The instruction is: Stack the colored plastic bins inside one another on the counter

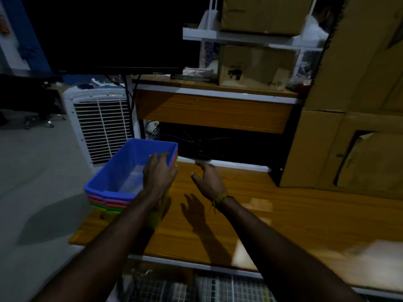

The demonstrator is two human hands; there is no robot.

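A nested stack of coloured plastic bins stands at the left end of the wooden counter (272, 214). The blue bin (122, 171) is on top, and pink, orange and green rims (106, 204) show beneath it. My left hand (160, 173) lies over the blue bin's right rim, fingers curled on its edge. My right hand (208, 180) hovers above the counter just right of the stack, fingers apart, holding nothing; a yellow thread is tied around that wrist.
A white cooler with a grille (102, 125) stands on the floor behind the stack. A raised wooden shelf (213, 105) carries a dark monitor (113, 33) and a cardboard box (253, 64). Large cardboard boxes (353, 127) wall off the right side.
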